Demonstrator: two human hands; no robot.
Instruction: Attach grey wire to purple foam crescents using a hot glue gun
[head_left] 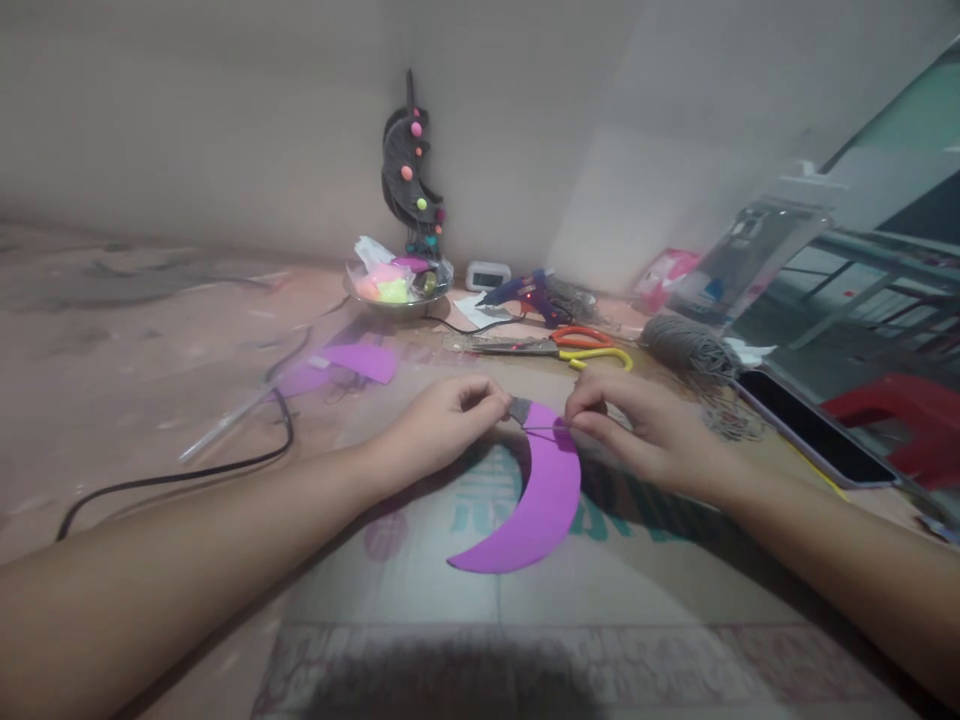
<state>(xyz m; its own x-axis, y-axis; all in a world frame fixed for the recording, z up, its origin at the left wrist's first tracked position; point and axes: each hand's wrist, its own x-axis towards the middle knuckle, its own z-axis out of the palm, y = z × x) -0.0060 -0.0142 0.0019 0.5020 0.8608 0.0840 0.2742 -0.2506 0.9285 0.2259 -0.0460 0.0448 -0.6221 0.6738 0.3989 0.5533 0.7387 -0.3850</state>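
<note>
A purple foam crescent [544, 500] lies flat on a printed cardboard sheet [480, 580] in front of me. My left hand [442, 420] pinches the crescent's upper tip, where grey yarn is wound round it. My right hand [637, 425] is closed in a pinch on a thin strand of grey yarn [541, 428] that runs from that tip across the foam. Both forearms rest low over the table.
Behind the hands lie orange and yellow scissors [577, 348], a blue glue gun [525, 295], a ball of grey yarn [686, 350], a bowl of coloured pompoms [397, 285], purple foam scraps [364, 360] and a black cable [247, 455]. A phone [814, 430] lies at right. A dark decorated crescent [411, 170] leans on the wall.
</note>
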